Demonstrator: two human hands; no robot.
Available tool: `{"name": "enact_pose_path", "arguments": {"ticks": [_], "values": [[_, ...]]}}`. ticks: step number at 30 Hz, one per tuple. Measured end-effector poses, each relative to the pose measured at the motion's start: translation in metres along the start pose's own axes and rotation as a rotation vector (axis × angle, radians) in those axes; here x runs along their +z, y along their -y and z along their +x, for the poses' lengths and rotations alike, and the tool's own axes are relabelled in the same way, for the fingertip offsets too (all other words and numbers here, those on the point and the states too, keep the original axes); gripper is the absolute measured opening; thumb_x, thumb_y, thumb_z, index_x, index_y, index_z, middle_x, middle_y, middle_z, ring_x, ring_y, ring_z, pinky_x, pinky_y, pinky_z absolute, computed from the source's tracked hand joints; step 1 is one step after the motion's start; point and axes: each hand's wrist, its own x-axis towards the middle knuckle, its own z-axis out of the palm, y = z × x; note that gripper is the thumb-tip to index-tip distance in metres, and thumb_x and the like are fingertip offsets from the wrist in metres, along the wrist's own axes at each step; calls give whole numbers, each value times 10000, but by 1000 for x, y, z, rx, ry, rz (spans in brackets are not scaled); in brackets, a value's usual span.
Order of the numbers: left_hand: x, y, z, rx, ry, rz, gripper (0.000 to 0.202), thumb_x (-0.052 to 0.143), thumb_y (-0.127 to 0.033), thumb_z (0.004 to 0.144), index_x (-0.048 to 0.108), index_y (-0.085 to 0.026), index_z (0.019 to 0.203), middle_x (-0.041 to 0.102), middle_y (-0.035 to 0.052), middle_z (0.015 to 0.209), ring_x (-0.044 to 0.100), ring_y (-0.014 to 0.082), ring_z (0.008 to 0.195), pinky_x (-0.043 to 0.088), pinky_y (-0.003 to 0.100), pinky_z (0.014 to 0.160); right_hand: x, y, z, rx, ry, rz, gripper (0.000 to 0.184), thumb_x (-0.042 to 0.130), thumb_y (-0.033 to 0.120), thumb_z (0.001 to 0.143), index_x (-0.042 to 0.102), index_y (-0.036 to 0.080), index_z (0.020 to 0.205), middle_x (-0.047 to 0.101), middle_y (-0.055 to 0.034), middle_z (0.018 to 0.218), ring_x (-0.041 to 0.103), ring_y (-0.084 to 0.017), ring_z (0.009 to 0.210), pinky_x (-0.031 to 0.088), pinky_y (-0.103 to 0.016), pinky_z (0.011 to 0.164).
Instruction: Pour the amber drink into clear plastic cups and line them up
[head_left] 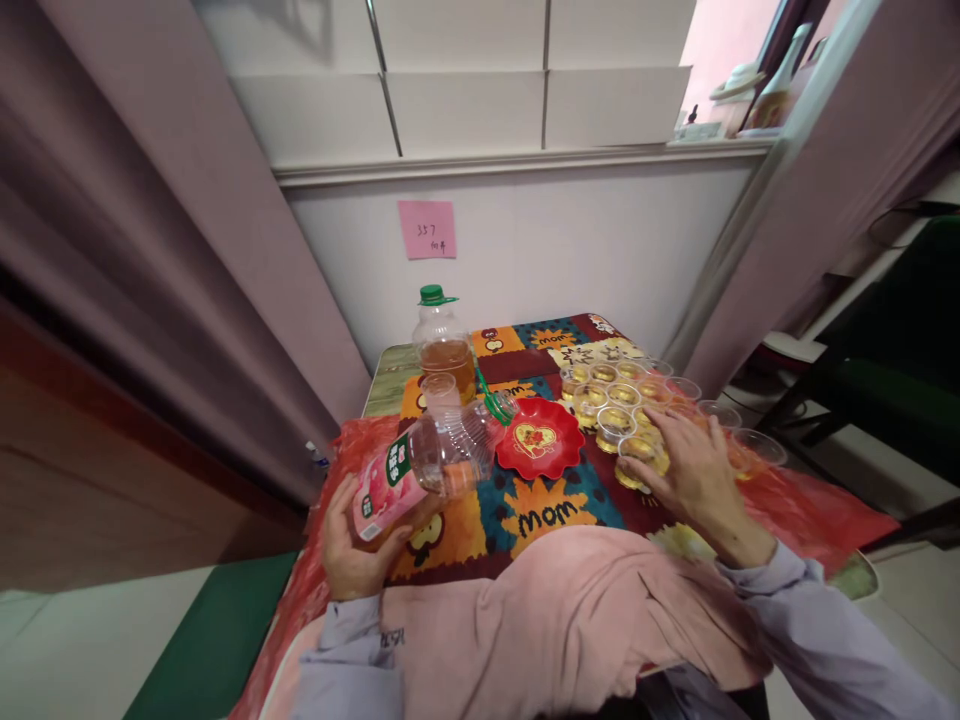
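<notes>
Left hand (pixel 352 545) wrapped around the base of a clear plastic bottle (pixel 420 465), fingers closed on the pink label. Held tipped well past level, neck pointing away from the grip and slightly up toward an empty clear cup (pixel 439 388) just beyond the mouth. Little amber drink left inside, pooled low near the shoulder, probably why the tilt ran so steep. Cap seemingly off; mouth partly lost against a green strap, hard to tell for sure.

Right hand (pixel 694 470) laid flat, palm down, fingers spread over the near edge of a cluster of small clear cups (pixel 619 400). Not clamped on any one, only touching rims, likely steadying the group. Each cup in the cluster holding a shallow layer of yellowish liquid; a few at the far right looked barely filled or dry.

Between the two grips, a red scalloped plate (pixel 538 440), nothing in it. Beyond the tipped bottle, a bigger jug (pixel 444 345) upright with green cap on, about a third full of the same amber drink. All set on a patterned cloth (pixel 551 520) lettered "mom", pink fabric (pixel 570 610) bunched nearest the body.
</notes>
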Motion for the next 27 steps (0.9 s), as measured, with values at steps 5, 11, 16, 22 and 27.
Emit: {"name": "enact_pose_path", "arguments": {"ticks": [5,11,16,22,27], "values": [[1,-6,0,-79,-9,9,996,869,-758,713,561,-192,1472,622,210,1527,597,436,1443,467,639,1218,5,28,60,-111,-46,258,504,669,527,1022,679,224,1423,782,-177,1343,711,-385,1276,404,-648,1224],[-1,-11,-2,-82,-14,9,993,847,-799,712,579,-193,1451,632,215,1510,607,442,1429,468,644,1213,57,89,144,-179,163,553,319,681,331,1013,771,240,1306,802,-133,1225,765,-303,1094,608,-450,981],[-3,-15,-4,-81,-19,-17,965,873,-749,735,583,-194,1468,622,218,1538,577,437,1472,433,646,1244,101,146,182,-289,324,597,317,710,226,996,783,211,1304,781,-116,1262,771,-238,1037,600,-329,915],[-5,-12,-6,-24,-1,2,973,880,-734,742,576,-196,1493,628,221,1534,595,440,1453,472,644,1215,131,182,194,-300,351,587,355,637,234,1051,763,197,1381,800,-74,1147,747,-204,981,546,-282,884],[-2,-16,-9,-50,-32,6,961,832,-776,770,581,-194,1492,621,223,1540,596,436,1452,456,648,1224,145,189,193,-295,370,633,253,668,230,1008,827,212,1204,825,-53,1033,748,-196,932,560,-290,876]]}}
